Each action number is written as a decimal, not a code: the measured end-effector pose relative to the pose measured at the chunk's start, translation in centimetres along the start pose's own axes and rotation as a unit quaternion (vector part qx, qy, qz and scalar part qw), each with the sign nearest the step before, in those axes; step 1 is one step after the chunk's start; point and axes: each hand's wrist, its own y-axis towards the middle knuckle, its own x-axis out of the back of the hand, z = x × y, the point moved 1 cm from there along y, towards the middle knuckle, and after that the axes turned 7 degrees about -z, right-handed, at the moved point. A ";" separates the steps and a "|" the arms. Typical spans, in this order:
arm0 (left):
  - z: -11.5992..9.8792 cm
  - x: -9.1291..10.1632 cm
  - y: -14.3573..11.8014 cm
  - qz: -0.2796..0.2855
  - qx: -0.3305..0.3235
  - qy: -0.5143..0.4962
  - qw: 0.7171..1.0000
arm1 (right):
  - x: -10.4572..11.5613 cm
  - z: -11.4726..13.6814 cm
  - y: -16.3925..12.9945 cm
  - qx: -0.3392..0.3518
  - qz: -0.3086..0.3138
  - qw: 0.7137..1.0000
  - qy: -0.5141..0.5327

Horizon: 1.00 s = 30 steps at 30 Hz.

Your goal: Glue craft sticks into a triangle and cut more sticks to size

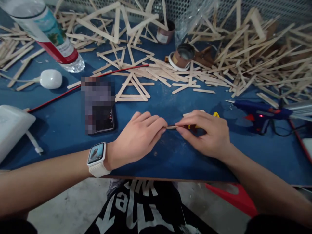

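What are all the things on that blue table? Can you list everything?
table: one, blue, under everything
wooden sticks: too many to count, pale wood, piled across the back and right
stick triangle: one nearest the phone, pale wood, centre; more behind
water bottle: one, clear with red label, back left
phone: one, dark, left of centre
white pebble-shaped thing: one, white, left
tape rolls: two, brown, back centre
glue gun: one, blue, right
watch: one, white, left wrist
left hand: pinching one end of a thin stick
right hand: pinching the other end, a yellow-handled thing under it
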 end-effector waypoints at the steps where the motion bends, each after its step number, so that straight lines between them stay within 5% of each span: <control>1: 0.0 0.0 0.0 0.005 0.003 0.003 1.000 | -0.1 0.0 0.0 -0.009 0.002 1.000 0.012; 8: -0.2 0.1 -0.1 0.016 0.002 -0.042 0.999 | -0.4 0.6 -0.3 -0.052 0.022 0.997 0.051; 19: 0.1 -0.6 -0.2 0.046 0.000 -0.059 0.997 | -0.9 0.7 -0.6 0.049 0.016 0.998 0.019; 30: 0.5 -1.1 -0.6 0.034 -0.004 -0.125 0.992 | -0.8 0.4 -0.5 0.076 0.038 0.996 0.015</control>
